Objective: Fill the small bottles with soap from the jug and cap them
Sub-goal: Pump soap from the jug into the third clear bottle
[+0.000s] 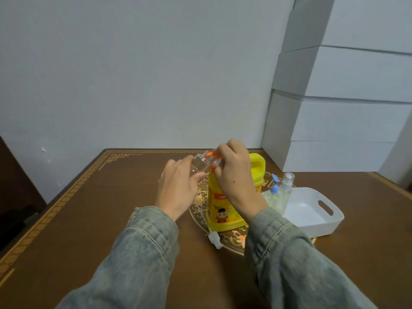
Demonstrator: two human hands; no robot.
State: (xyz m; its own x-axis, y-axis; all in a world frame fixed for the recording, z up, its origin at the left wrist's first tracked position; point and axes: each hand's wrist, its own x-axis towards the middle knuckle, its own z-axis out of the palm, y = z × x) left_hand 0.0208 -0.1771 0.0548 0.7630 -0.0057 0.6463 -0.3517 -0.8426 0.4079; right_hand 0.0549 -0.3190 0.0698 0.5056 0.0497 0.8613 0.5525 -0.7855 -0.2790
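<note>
Left hand [178, 188]: grip wrapped round small clear plastic bottle [199, 164], tilted.
Right hand [234, 172]: grip pinching orange cap [210, 155] above yellow plastic jug [225, 210].

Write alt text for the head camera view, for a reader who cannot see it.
A left hand tilts a small clear bottle to the orange pump spout of a yellow soap jug, which the right hand grips on top. Two capped bottles stand beside a white tray on the brown table; a loose white cap lies before the jug.
</note>
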